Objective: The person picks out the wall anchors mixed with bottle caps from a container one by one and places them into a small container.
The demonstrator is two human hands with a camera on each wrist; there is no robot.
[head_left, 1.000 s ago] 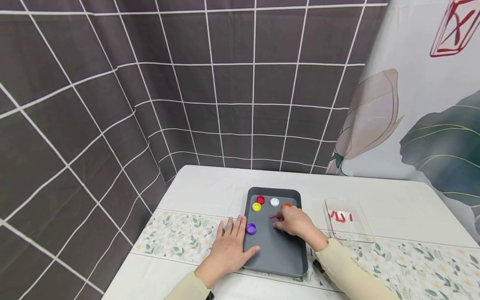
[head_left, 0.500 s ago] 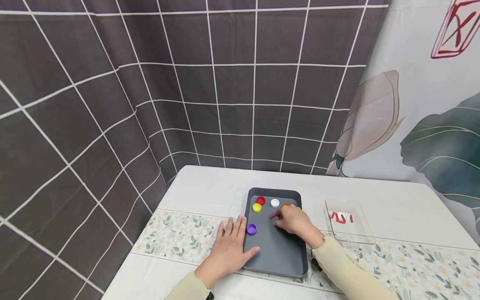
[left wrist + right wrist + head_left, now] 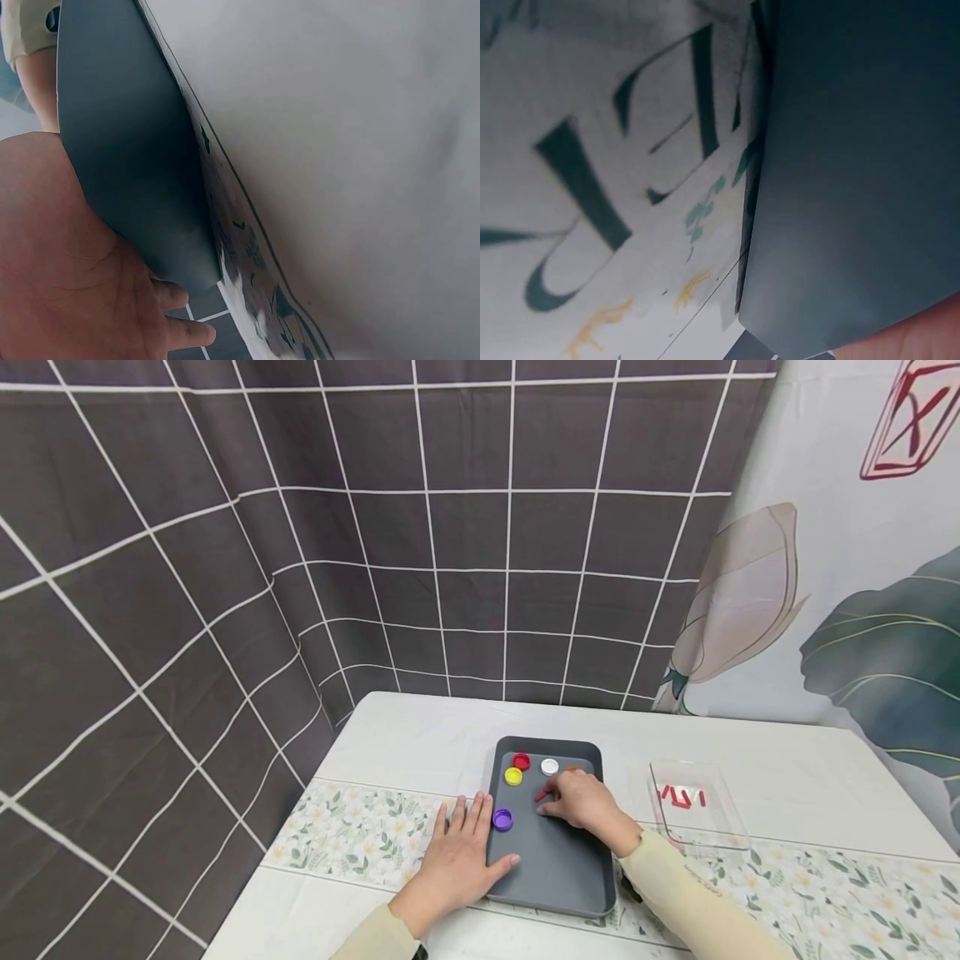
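My right hand [image 3: 581, 800] reaches over the grey tray [image 3: 551, 877] and pinches a small red stick [image 3: 541, 795] between thumb and fingers. My left hand [image 3: 453, 860] lies with straight fingers against the tray's left edge; its palm [image 3: 75, 255] shows beside the tray's outer wall [image 3: 135, 135] in the left wrist view. Inside the tray are a purple bottle cap [image 3: 502, 819], a yellow cap [image 3: 513, 776], a red cap [image 3: 521, 762] and a white cap [image 3: 550, 767]. An orange cap [image 3: 572, 768] is mostly hidden behind my right hand.
Right of the tray stands a clear box [image 3: 720, 837] with several red sticks [image 3: 681, 798] in it. A white cloth [image 3: 420, 727] with a flowered band [image 3: 360, 827] covers the table. A dark tile-patterned curtain [image 3: 465, 602] hangs behind.
My right hand has shifted slightly left over the tray with the red stick, and its fingers cover more of the orange cap. The left hand stays where it was.
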